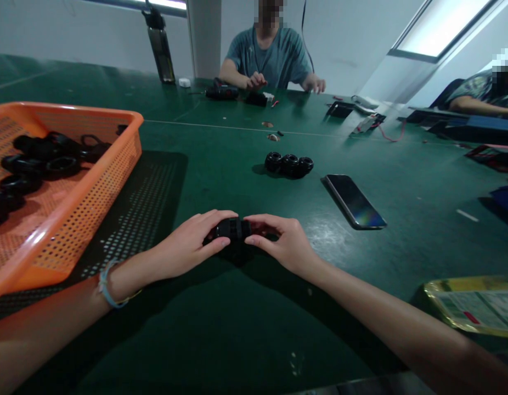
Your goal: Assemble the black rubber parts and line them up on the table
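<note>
My left hand (200, 238) grips the left end of a black cylindrical part (233, 228), thumb in front and fingers behind it. At its other end my right hand (276, 238) pinches the part between thumb and fingers. The piece lies sideways just above or on the green table (204, 323); I cannot tell whether it touches. Beyond my hands, a black part made of three round sections (289, 164) sits on the table. To the left, an orange perforated basket (93, 211) holds several black round parts (44, 156).
A phone (355, 201) lies right of centre, a yellow-edged packet (472, 304) at the right edge. Far back stand a dark bottle (160, 52) and a power drill (221, 90). One person (266, 57) sits opposite, another (480, 96) at far right.
</note>
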{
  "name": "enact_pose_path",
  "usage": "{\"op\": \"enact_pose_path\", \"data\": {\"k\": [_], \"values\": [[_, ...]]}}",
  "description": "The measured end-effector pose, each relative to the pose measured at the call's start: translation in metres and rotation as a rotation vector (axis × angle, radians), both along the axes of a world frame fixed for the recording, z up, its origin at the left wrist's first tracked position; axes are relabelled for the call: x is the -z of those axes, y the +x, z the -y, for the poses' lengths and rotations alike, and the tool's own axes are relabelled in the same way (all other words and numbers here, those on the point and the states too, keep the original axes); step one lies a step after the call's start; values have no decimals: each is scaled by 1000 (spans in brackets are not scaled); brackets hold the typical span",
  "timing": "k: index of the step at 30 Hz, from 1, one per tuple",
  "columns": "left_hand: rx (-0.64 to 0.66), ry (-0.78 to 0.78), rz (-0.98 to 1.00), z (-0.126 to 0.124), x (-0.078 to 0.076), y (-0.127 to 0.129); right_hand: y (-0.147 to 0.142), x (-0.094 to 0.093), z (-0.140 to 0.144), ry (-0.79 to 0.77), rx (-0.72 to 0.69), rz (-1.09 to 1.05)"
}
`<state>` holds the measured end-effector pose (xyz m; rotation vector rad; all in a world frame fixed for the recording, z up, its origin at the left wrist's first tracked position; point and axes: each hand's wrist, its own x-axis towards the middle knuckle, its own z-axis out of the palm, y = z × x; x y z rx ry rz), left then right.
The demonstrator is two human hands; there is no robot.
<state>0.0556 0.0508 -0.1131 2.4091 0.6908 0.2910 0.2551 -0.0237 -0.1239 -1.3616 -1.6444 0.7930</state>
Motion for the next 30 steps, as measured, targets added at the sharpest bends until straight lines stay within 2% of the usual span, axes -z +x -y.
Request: {"op": "enact_pose_path", "data": {"k": [4, 10, 16, 30], "values": [[-6, -11, 7, 0, 0, 0, 2, -1, 1, 24, -37, 17], [-8, -10, 11, 0, -1, 1, 3, 4, 0, 122, -10, 73], [-6, -7, 13, -1, 1, 0, 0, 5, 0, 74, -1, -20], [-6, -9, 13, -1, 1, 0, 1, 3, 1, 71, 14, 26]]}}
